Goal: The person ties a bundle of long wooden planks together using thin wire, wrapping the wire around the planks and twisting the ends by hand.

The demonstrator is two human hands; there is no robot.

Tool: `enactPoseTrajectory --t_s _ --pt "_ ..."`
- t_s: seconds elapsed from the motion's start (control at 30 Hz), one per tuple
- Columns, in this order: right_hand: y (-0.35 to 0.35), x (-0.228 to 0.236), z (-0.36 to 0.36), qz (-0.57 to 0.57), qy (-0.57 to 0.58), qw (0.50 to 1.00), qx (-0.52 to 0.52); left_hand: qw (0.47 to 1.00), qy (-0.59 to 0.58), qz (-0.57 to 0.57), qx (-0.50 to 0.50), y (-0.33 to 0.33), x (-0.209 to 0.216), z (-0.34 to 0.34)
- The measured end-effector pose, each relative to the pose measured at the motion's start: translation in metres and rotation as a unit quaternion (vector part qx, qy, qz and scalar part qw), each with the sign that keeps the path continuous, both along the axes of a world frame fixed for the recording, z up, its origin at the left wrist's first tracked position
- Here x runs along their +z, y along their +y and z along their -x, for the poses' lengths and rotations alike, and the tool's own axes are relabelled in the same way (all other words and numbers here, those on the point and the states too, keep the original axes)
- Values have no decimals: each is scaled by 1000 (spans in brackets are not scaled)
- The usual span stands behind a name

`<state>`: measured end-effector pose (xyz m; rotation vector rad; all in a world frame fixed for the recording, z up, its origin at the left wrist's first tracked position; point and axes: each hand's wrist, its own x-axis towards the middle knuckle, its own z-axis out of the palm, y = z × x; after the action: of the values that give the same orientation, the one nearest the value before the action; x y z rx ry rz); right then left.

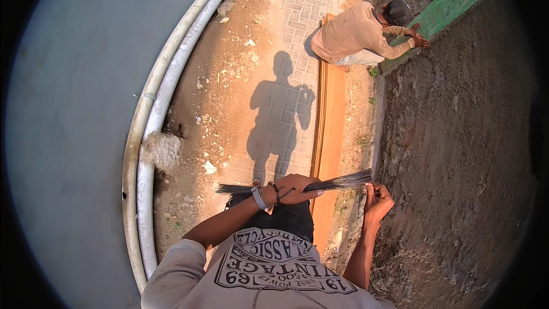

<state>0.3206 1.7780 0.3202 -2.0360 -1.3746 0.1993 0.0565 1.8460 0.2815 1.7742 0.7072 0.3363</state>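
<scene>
A bundle of thin dark-grey wires (343, 181) lies crosswise in front of my waist, its ends sticking out on both sides of my left hand (294, 188). That hand is closed around the bundle's middle, with bands on its wrist. At the bundle's right end, my right hand (378, 203) is closed in a pinch, fingertips just below the wire ends. Whether a single strand is between those fingers is too small to make out.
Long brown boards (333, 120) lie lengthwise ahead, beside a paved path (297, 11). Two pale pipes (150, 103) run along the left by grey water or ground. A rough wall (446, 154) rises on the right. A person (354, 34) crouches ahead, hands at a green band (452, 8).
</scene>
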Motion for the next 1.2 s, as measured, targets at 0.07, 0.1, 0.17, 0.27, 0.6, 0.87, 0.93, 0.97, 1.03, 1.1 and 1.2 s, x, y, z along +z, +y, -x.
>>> enactPoseTrajectory --t_s 0.07,0.1,0.17,0.27,0.6,0.87,0.93,0.97,1.03,1.1,1.2 --pt "20 3 3 7 38 999 10 998 29 40 -26 28 -12 4" --pt "34 4 5 13 36 999 8 996 43 61 -41 45 -15 4" --pt "61 2 13 31 36 999 1 987 69 136 -53 80 -19 5" --pt "110 -12 10 74 8 997 -6 971 111 211 -30 120 -28 0" --pt "327 -14 -20 70 118 987 81 953 69 272 114 277 -18 -14" --pt "389 -1 -52 4 94 994 55 971 107 206 -53 400 5 -56" --pt "400 -5 -56 -10 51 999 -2 958 103 250 -97 433 6 -74" --pt "402 -8 -61 -1 56 998 -30 954 105 258 -112 445 2 -82" --pt "409 -13 -68 11 67 994 -91 945 113 269 -145 472 -14 -96" --pt "424 -13 -73 -2 49 990 -131 940 122 277 -158 499 -15 -113" --pt "439 1 -81 38 89 978 -186 921 161 306 -178 535 -19 -134"
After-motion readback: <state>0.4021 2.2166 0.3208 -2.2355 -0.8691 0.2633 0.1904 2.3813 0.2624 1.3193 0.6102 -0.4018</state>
